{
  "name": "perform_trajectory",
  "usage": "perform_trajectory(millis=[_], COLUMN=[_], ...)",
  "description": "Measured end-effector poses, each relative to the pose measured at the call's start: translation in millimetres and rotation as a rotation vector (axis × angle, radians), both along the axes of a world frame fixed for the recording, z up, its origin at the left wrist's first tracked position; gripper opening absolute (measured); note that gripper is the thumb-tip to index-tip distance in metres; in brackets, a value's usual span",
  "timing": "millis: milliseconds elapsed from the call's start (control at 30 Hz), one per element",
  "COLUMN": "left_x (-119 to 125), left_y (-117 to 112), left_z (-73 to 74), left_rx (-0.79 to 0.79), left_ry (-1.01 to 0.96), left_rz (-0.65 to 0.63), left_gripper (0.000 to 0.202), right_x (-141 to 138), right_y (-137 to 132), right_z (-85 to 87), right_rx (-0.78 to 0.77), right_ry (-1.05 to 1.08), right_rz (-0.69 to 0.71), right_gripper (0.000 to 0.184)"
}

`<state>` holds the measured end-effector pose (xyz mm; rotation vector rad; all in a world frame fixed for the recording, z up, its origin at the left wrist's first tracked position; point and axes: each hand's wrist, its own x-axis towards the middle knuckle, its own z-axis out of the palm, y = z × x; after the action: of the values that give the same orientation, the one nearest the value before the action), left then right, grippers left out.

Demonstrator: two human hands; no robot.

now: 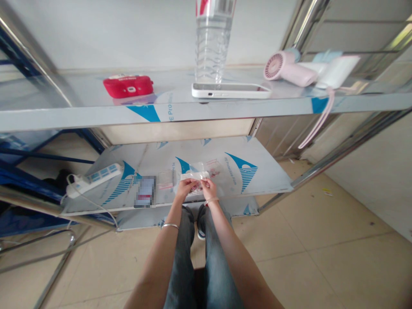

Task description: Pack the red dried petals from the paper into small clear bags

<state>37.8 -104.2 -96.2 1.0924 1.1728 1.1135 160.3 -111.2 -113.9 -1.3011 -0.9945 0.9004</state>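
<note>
My left hand [184, 189] and my right hand [209, 189] are close together over the front of the lower shelf [270, 176]. Fingers of both are pinched, with their tips almost meeting. What they grip is too small to make out; small red bits show between and below them. Just behind the fingertips lies a white flat piece [189, 176] with clear plastic around it. A small clear plastic bag [165, 179] with a red line along its edge lies left of my left hand. Another clear packet with red marks [213, 166] sits behind my right hand.
A phone-like dark rectangle [144, 192] and a white power strip [99, 175] with its cable lie to the left. The upper shelf [180, 107] carries a red case [128, 86], a water bottle [212, 51], a white-cased phone [230, 91] and a pink handheld fan [289, 71].
</note>
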Motion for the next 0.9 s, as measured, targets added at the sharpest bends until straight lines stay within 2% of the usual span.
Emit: perform_trajectory(millis=[233,433,633,767,900], left_x=[-2,-4,-4,0,1], left_y=[0,2,1,2,3], left_z=[-1.7,-2.5,-3.4,-3.6,-5.6], left_rx=[0.004,0.003,-0.056,-0.146,-0.149], left_ry=[-0.037,-0.011,-0.018,-0.064,-0.098], left_rz=[0.008,0.044,0.042,0.028,0.042], left_gripper=[0.028,0.025,0.028,0.027,0.026], right_x=[-2,-2,-5,-8,-8], right_y=[1,4,4,6,9], right_z=[-7.3,-11.0,-9.2,-8.6,-6.7], right_rx=[0.012,0.015,0.005,-0.019,-0.068], right_ry=[-0.018,-0.074,-0.092,-0.008,0.156], right_rz=[0.071,0.096,0.038,-0.065,-0.053], right_gripper=[0.032,0.023,0.018,0.024,0.032])
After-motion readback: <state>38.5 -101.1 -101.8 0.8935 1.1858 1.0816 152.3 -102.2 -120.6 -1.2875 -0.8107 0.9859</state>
